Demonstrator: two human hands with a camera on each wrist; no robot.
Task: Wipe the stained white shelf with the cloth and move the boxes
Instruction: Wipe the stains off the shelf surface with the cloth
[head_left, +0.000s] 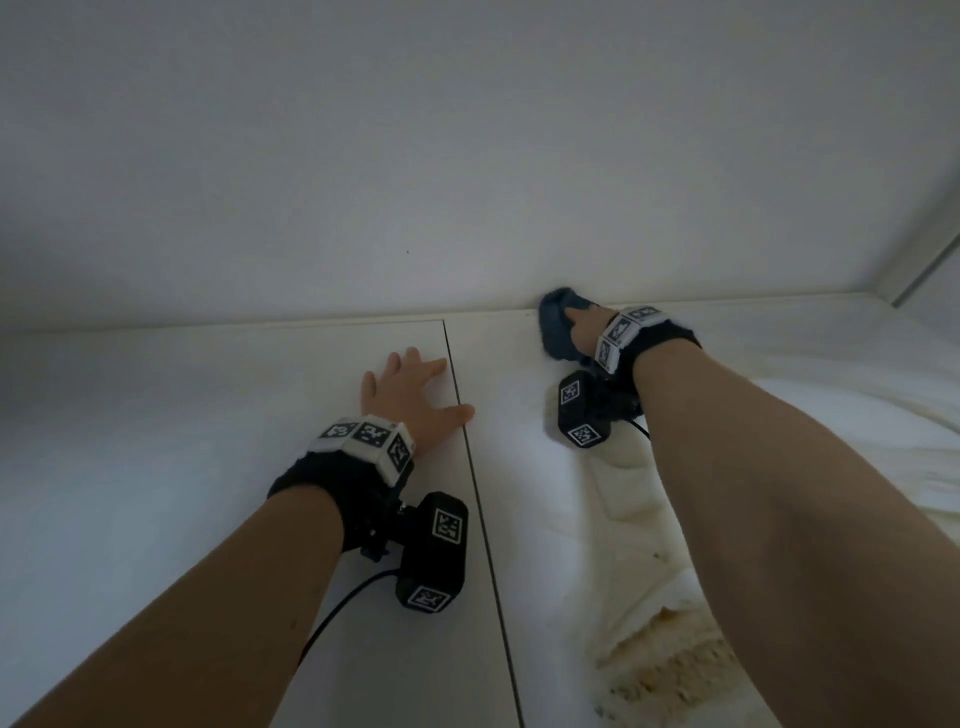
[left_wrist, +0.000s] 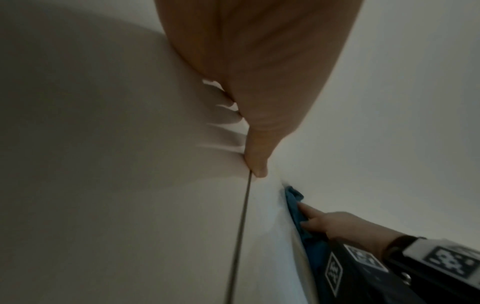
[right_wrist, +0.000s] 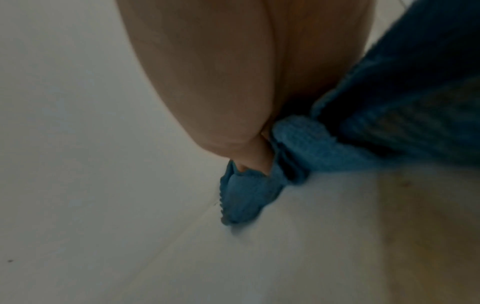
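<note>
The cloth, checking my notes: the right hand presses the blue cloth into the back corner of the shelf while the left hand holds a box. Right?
Not quite. The left hand holds no box; the head view shows it resting flat on the shelf. The right hand does press the blue cloth there.

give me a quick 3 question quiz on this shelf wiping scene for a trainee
1. True or false: the left hand lies flat with spread fingers on the white shelf surface.
2. Which hand presses the crumpled blue cloth? A) left B) right C) both
3. Fill in: the cloth sits where the shelf meets the ____ wall.

Key
1. True; its thumb reaches the thin dark seam between two panels.
2. B; the right hand holds the cloth down.
3. Back; the cloth is against the white back wall.
</note>
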